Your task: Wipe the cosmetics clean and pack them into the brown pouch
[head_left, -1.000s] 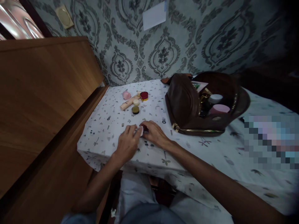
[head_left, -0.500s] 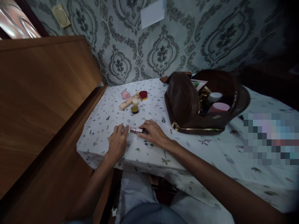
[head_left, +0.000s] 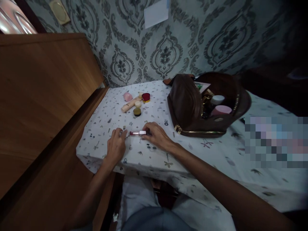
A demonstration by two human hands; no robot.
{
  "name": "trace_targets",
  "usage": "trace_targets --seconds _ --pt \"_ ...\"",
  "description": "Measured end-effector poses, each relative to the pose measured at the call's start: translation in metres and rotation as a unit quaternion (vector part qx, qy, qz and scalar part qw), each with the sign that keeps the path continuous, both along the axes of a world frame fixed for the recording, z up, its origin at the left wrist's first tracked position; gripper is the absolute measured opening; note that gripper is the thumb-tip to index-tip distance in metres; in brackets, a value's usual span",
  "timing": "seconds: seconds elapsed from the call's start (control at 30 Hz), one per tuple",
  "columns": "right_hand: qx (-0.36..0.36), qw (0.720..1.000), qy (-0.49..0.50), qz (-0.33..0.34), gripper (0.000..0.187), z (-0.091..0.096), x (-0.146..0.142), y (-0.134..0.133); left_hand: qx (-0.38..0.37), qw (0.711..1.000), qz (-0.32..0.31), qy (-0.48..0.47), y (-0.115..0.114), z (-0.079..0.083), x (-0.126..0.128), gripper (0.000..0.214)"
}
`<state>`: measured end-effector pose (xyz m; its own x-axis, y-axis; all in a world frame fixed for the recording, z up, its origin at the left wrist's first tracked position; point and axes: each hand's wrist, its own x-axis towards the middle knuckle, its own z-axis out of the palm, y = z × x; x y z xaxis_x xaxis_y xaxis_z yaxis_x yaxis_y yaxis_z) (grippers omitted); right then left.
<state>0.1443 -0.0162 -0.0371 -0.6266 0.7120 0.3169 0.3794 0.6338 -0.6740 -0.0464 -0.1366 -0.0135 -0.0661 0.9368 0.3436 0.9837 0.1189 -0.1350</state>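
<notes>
My right hand (head_left: 156,134) is closed around the dark end of a lipstick (head_left: 137,133). The tube lies level just over the cloth, its dark red tip pointing left and a white band by my fingertips. To the left, my left hand (head_left: 115,143) is closed, pinching a small pale piece (head_left: 121,132) that looks like the lipstick's cap. A short gap separates this piece from the red tip. Fingers hide much of it.
Beyond my hands lie a peach tube (head_left: 130,105), a pink sponge (head_left: 127,97), a red jar (head_left: 146,97), a small cream jar (head_left: 138,104) and an olive-lidded pot (head_left: 137,112). An unzipped brown bag (head_left: 185,99) holding cosmetics stands right. A wooden panel (head_left: 48,73) rises left.
My left hand has moved left, away from the lipstick, with the pale piece in its fingers. The red tip now shows in the gap. My right hand keeps its hold.
</notes>
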Motion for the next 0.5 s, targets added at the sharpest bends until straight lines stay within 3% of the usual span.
trace_targets --seconds 0.13,0.27,0.37,0.5 --pt "0.0 1.0 0.002 0.002 0.024 -0.001 -0.001 0.0 0.057 0.997 -0.06 0.006 0.008 0.002 0.021 0.043" --pt "0.019 1.0 -0.008 0.003 0.029 -0.004 -0.002 0.001 0.029 0.989 -0.144 0.028 0.014 0.001 0.051 0.042" --pt "0.017 1.0 -0.023 0.011 0.029 -0.005 -0.001 0.002 -0.002 0.991 -0.132 0.037 0.014 0.0 0.055 0.041" --pt "0.016 0.999 -0.022 0.025 0.025 -0.005 0.001 0.002 -0.005 0.996 -0.083 0.044 0.008 -0.002 0.033 0.045"
